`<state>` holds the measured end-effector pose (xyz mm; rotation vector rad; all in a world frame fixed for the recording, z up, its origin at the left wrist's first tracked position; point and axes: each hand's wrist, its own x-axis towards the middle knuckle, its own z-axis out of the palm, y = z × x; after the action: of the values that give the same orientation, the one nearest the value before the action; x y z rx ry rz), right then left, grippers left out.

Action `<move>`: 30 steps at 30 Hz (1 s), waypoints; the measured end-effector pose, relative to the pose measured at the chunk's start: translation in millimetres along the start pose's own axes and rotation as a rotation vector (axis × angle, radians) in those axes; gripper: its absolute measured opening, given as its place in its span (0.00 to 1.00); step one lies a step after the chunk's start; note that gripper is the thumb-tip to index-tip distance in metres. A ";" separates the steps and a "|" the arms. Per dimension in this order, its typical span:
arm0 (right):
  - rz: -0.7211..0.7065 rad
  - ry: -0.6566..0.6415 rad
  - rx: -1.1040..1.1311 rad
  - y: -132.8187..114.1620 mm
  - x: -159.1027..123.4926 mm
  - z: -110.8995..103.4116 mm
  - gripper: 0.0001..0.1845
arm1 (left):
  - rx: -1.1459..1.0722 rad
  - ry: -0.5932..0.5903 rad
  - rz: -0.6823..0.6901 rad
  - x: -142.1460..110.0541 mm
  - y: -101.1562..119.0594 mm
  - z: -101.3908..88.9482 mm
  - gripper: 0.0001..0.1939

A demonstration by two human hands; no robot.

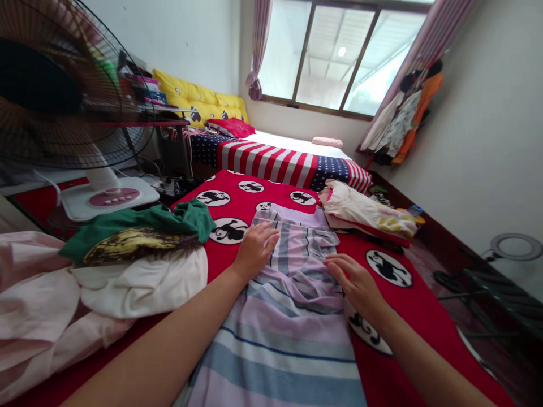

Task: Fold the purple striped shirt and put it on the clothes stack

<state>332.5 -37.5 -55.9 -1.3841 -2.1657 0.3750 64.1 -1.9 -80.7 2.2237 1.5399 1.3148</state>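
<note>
The fingers of the left hand (253, 249) were released and spread loosely over one side edge of a lilac, white and grey-blue striped cloth garment (288, 345); those of the right hand (360, 285) were extended, unclenched, at the opposite edge. Firm contact could not be confirmed for either.

The garment lay lengthwise before the person on a red fabric cover (432, 322) with round white panels and black figures. Its middle was bunched between and below the hands; its near part lay flatter. Sound handling, by judgement, called for flat palms, light and even tension outward to both side edges, and strokes from the bunched middle so that the stripes ran straight.

On the left, a crumpled dark green cloth (148, 223) and a rumpled white cloth (144, 282) limited sideways travel of the left arm. At the far right, a folded cream-coloured cloth pile (365, 209) stood just beside the garment's far end. The widest bare area was on the right, up to the cover's slanting edge; outward strokes there had the most room.
</note>
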 end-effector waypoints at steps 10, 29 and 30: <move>0.036 -0.064 -0.170 -42.2 -51.3 14.3 0.09 | -0.079 -0.637 0.274 -22.8 46.3 -28.8 0.47; -0.182 -0.252 0.237 -82.6 -122.1 30.1 0.21 | 0.135 -0.587 0.210 -102.1 56.6 -88.9 0.35; -0.222 -0.268 0.216 -84.3 -121.3 31.7 0.19 | 0.138 -0.624 0.207 -104.3 57.2 -88.1 0.32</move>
<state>290.9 -181.5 -74.8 -1.0109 -2.3808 0.7193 31.0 -144.0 -55.7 2.5822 1.2131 0.4608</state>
